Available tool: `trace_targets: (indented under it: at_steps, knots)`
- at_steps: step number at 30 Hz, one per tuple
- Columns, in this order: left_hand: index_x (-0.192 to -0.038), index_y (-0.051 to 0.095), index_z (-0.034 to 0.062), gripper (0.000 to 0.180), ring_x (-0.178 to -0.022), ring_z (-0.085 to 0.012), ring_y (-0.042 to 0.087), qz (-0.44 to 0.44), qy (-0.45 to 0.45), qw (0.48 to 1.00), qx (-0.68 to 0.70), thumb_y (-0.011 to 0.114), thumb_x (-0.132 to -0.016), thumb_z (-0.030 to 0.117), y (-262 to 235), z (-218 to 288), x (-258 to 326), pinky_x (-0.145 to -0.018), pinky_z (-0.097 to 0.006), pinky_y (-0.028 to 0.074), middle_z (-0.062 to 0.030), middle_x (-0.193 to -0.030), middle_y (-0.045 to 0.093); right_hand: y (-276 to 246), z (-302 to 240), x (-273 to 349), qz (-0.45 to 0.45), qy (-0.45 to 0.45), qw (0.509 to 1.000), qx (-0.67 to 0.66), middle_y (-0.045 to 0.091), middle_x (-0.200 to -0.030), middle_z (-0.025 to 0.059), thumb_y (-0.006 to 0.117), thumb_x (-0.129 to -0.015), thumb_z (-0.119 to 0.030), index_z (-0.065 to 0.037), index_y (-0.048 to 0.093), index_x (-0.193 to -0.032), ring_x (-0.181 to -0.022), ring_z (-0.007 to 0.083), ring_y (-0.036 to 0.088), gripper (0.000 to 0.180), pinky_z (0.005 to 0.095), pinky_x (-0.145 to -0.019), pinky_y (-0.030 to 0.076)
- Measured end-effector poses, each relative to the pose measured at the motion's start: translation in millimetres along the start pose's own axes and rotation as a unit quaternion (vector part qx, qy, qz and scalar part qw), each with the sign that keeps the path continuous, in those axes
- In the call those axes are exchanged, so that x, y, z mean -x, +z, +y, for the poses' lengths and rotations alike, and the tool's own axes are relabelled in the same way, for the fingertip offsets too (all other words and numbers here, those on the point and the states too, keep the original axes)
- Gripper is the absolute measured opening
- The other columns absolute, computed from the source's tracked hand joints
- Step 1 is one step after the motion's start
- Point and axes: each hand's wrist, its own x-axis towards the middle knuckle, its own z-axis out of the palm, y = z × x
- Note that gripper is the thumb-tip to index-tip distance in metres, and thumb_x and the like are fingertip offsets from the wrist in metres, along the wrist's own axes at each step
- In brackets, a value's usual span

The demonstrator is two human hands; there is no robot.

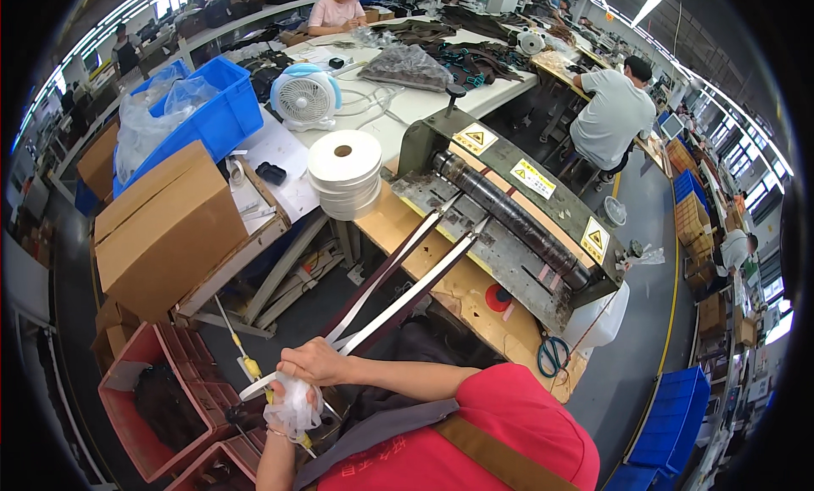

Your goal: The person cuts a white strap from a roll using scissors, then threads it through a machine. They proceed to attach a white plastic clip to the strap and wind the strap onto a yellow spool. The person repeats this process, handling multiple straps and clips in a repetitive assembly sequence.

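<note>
Two long bands, each a white strip (pixel 411 292) beside a dark maroon strip (pixel 395 266), stretch from the roller machine (pixel 509 211) down to my hands. My right hand (pixel 312 361) is closed in a fist at the near end of the white strips. Just below it, my left hand (pixel 297 399) is closed around a crumpled, translucent white bundle (pixel 292 406), which hides most of its fingers. A white loop (pixel 257 387) sticks out to the left of both hands. The machine's dark roller (pixel 509 220) lies across its metal bed, above the bands.
A stack of white tape rolls (pixel 344 173) stands left of the machine, near a fan (pixel 303 97), a cardboard box (pixel 165 232) and a blue crate (pixel 225 101). Scissors (pixel 553 356) lie on the wooden board (pixel 475 317). Red crates (pixel 144 389) sit lower left. A seated person (pixel 617 114) works at the right.
</note>
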Motion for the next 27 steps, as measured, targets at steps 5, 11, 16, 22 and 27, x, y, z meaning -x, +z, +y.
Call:
trace_targets:
  at_steps: [5, 11, 16, 22, 27]
  knots:
    - [-0.075, 0.049, -0.0007, 0.017, -0.045, -0.0195, 0.049, -0.118, 0.024, 0.976, 0.181, 0.055, -0.075, 0.015, -14, 3, 12, -0.040, -0.027, 0.041, -0.0106, -0.061, 0.051, 9, 9, 17, 0.018, 0.028, 0.998, -0.051, 0.056, -0.065, 0.0095, 0.049, -0.085, -0.024, -0.006, 0.054, -0.079, -0.056, 0.0271, 0.054, 0.020, 0.0358, -0.051, 0.042]
    - [-0.079, 0.044, 0.0047, 0.017, -0.066, -0.0161, 0.051, 0.013, 0.260, 0.955, 0.144, 0.053, -0.081, 0.019, 11, 22, 18, -0.056, -0.028, 0.044, -0.0070, -0.073, 0.048, 11, 5, 26, -0.018, -0.007, 1.000, -0.008, 0.057, -0.068, 0.0105, 0.049, -0.084, -0.025, -0.004, 0.056, -0.085, -0.064, 0.0271, 0.056, 0.023, 0.0365, -0.062, 0.042]
    - [-0.093, 0.048, 0.0029, 0.018, -0.093, -0.0209, 0.052, 0.104, 0.351, 0.928, 0.068, 0.050, -0.084, 0.018, 14, 35, 16, -0.077, -0.034, 0.045, -0.0124, -0.099, 0.052, 20, 2, 33, -0.058, -0.018, 0.997, 0.043, 0.056, -0.067, 0.0108, 0.050, -0.084, -0.024, -0.003, 0.055, -0.082, -0.066, 0.0265, 0.056, 0.022, 0.0390, -0.073, 0.039]
    - [-0.086, 0.054, -0.0005, 0.018, -0.068, -0.0108, 0.054, 0.264, 0.220, 0.850, -0.399, 0.058, -0.078, 0.015, 9, 36, 9, -0.060, -0.022, 0.043, -0.0063, -0.081, 0.059, 16, -15, 25, -0.082, -0.031, 0.996, 0.009, 0.054, -0.063, 0.0109, 0.052, -0.081, -0.019, -0.003, 0.049, -0.077, -0.056, 0.0271, 0.056, 0.017, 0.0375, -0.053, 0.043]
    - [-0.092, 0.053, 0.0031, 0.035, -0.060, -0.0139, 0.055, 0.216, -0.026, 0.957, -0.194, 0.062, -0.078, 0.034, 0, 30, 3, -0.053, -0.024, 0.045, -0.0045, -0.075, 0.058, 15, -15, 16, -0.009, -0.060, 0.997, 0.037, 0.050, -0.054, 0.0078, 0.053, -0.081, -0.020, -0.005, 0.048, -0.077, -0.046, 0.0266, 0.052, 0.017, 0.0347, -0.040, 0.041]
